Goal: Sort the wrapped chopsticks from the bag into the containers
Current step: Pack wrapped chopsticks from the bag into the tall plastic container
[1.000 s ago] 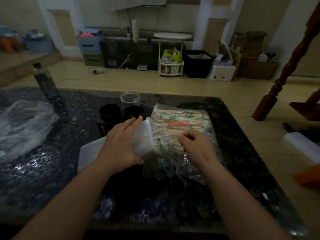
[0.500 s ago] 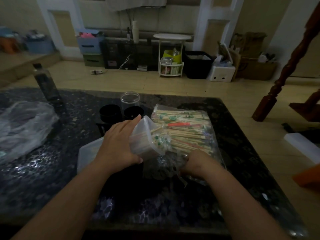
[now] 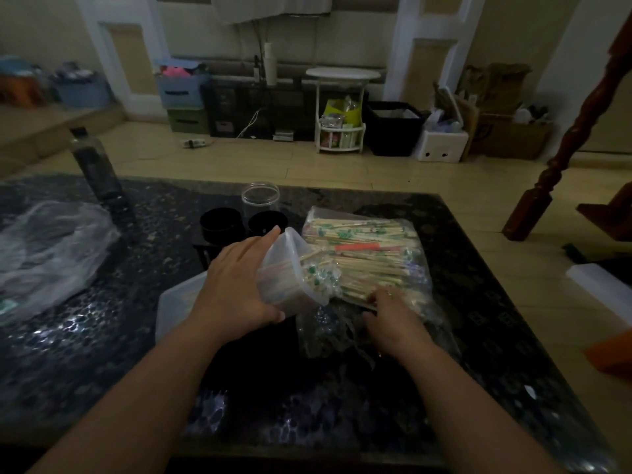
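Observation:
A clear plastic bag (image 3: 420,289) full of wrapped chopsticks (image 3: 366,254) lies on the dark table, right of centre. My left hand (image 3: 236,289) grips a translucent plastic container (image 3: 290,268) tipped on its side, its mouth facing the bag, with several wrapped chopsticks inside. My right hand (image 3: 390,316) reaches into the bag's near end, fingers curled on the chopstick ends there. Whether it holds any is unclear.
A flat white lid (image 3: 178,302) lies under my left forearm. Two black cups (image 3: 220,224) and a clear jar (image 3: 260,196) stand behind the container. A dark bottle (image 3: 94,165) and a crumpled plastic bag (image 3: 44,254) are at the left. The table edge (image 3: 478,268) runs along the right.
My right hand has dropped from beside the container's mouth down to the near end of the bag. The left hand keeps the container tilted in the same place.

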